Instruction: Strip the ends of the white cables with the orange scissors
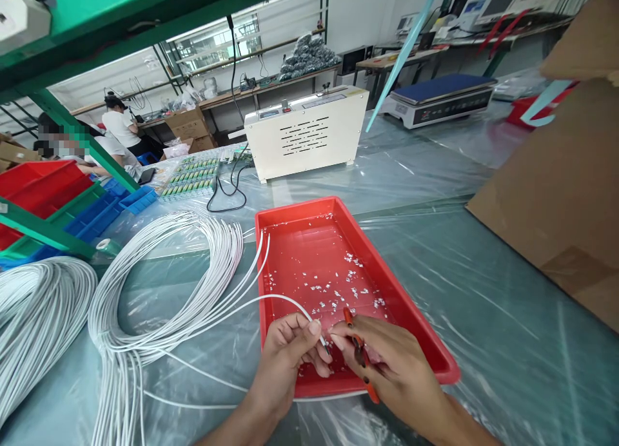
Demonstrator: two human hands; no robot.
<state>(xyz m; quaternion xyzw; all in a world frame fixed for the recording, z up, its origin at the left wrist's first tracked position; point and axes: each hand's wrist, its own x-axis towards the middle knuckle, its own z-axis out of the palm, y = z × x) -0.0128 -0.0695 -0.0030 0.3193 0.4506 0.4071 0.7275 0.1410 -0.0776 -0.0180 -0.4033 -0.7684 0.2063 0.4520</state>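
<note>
I see my left hand (290, 349) pinching the free end of a white cable (285, 299) between thumb and fingertips, right over the near end of the red tray (285, 220). The cable arcs up and away to the left from that grip, back toward the cable bundle (159, 285) lying on the plastic-covered tabletop (483, 285). My right hand (387, 362) is closed around an orange-handled tool (358, 352), its tip just beside the cable end and the left fingertips; I cannot tell whether the tool's blades touch the cable. Both hands sit above the tray's near edge. White scraps (338, 285) lie scattered across the tray floor, just beyond the grip. A second bundle (33, 310) lies at far left, and a white machine (304, 133) stands behind the tray.
</note>
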